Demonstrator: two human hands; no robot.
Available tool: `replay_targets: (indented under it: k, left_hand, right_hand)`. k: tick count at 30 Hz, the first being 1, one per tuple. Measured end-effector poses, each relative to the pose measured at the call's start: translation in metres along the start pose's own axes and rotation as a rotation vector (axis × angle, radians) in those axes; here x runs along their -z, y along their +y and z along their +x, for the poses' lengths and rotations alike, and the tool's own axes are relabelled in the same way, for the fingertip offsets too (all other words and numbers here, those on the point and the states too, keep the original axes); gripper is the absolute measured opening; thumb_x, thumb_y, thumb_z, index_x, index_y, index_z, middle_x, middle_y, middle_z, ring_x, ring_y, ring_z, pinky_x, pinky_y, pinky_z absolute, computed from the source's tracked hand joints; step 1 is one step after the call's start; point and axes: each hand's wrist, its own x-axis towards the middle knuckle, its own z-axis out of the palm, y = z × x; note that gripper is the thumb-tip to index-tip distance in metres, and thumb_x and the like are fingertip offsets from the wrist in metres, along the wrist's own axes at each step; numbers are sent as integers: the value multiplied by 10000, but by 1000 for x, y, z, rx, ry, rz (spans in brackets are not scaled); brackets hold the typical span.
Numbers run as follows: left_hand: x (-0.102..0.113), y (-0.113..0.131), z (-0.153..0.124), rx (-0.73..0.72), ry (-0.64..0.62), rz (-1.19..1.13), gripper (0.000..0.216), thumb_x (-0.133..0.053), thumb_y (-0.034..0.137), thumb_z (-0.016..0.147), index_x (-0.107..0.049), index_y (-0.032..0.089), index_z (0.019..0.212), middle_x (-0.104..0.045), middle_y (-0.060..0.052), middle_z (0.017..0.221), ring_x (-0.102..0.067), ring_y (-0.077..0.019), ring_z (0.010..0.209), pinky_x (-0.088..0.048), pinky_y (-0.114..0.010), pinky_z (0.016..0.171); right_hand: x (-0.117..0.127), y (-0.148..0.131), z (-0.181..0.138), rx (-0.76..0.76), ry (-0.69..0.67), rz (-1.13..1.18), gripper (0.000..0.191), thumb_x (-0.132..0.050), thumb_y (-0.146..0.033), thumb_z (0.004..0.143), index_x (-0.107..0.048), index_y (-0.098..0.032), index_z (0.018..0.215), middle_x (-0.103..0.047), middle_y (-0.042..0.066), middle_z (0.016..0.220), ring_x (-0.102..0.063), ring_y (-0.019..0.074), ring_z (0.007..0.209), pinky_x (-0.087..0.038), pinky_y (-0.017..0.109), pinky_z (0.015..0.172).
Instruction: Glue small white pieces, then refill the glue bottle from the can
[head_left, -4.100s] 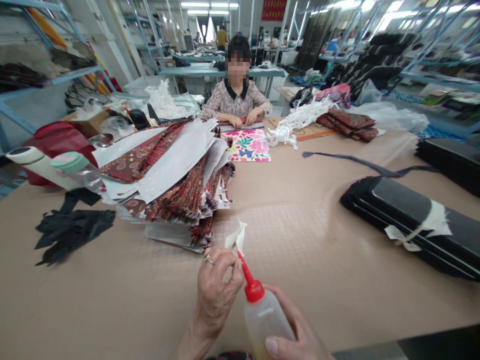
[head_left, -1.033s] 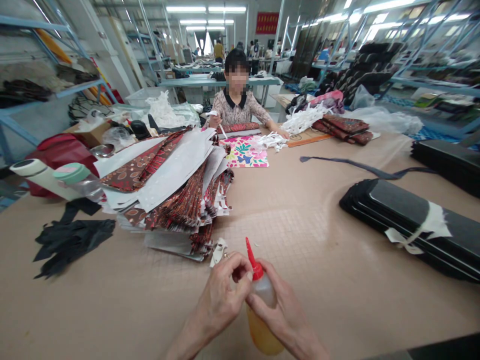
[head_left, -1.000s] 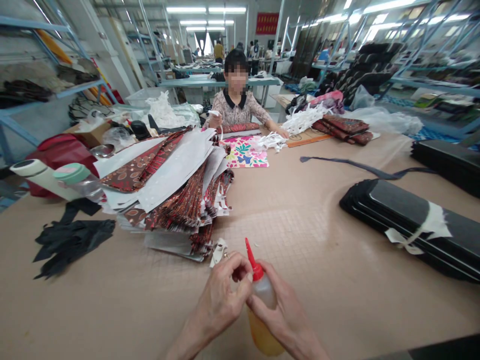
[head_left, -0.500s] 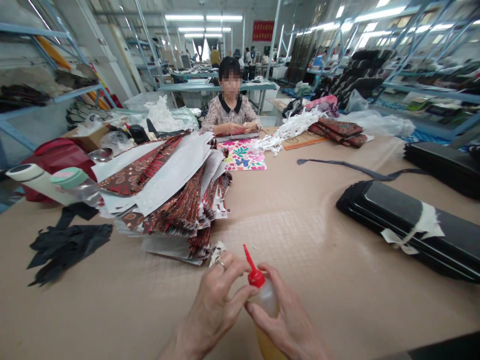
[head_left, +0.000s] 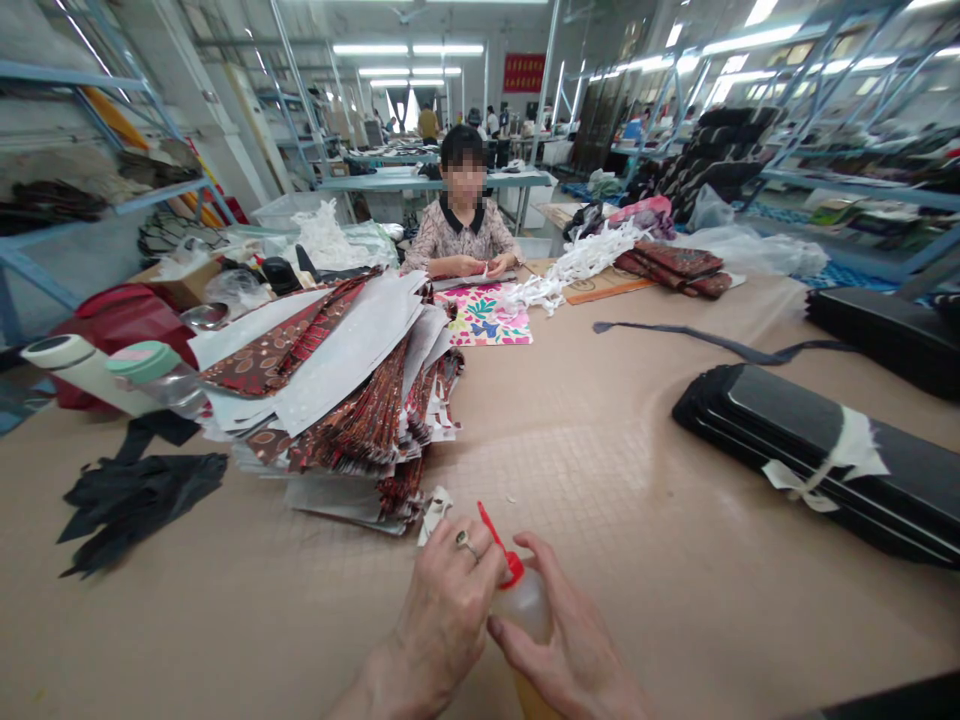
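Note:
Both my hands are at the bottom centre over the brown table (head_left: 600, 480). My right hand (head_left: 574, 650) is wrapped round the body of a clear squeeze bottle (head_left: 521, 610) of yellowish liquid. My left hand (head_left: 450, 610), with a ring on one finger, is closed on the bottle's red nozzle cap (head_left: 499, 550). A small crumpled white scrap (head_left: 433, 508) lies on the table just beyond my left hand.
A tall pile of red patterned and white sheets (head_left: 337, 370) stands at the left, black cloth (head_left: 135, 495) beside it. Tied black flat bundles (head_left: 817, 450) lie at the right. A person (head_left: 465, 225) sits across the table by a flowered sheet (head_left: 487, 315).
My left hand has dropped the white scrap and moved onto the red cap. The bottle has sunk lower in view. The person opposite has drawn both hands together.

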Motion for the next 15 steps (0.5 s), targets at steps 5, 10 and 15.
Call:
replay_targets:
  k: [5, 10, 15]
  left_hand:
    - [-9, -1, 0, 198, -91, -248, 198, -387, 97, 857, -488, 180, 709, -523, -21, 748, -463, -162, 716, -353, -284, 647]
    - [-1, 0, 0, 504, -153, -758, 222, -407, 282, 877, -445, 189, 679, -450, 0, 727, -429, -144, 716, -340, -262, 654]
    - [15, -11, 4, 665, -11, -1090, 322, -429, 435, 863, -414, 192, 653, -365, 31, 661, -368, -119, 649, -319, -242, 624]
  right_hand:
    - [2, -1, 0, 4, 20, 37, 623, -564, -319, 669, -343, -199, 1239, -598, 106, 1130, -582, 253, 1004, -427, 469, 916]
    - [6, 12, 6, 36, -14, 153, 483, -543, -286, 715, -404, -204, 1170, -609, 84, 1125, -589, 224, 1015, -468, 378, 879]
    - [14, 36, 8, 20, -87, 321, 613, -563, -465, 711, -394, -180, 1226, -521, 113, 1285, -460, 251, 1210, -403, 378, 982]
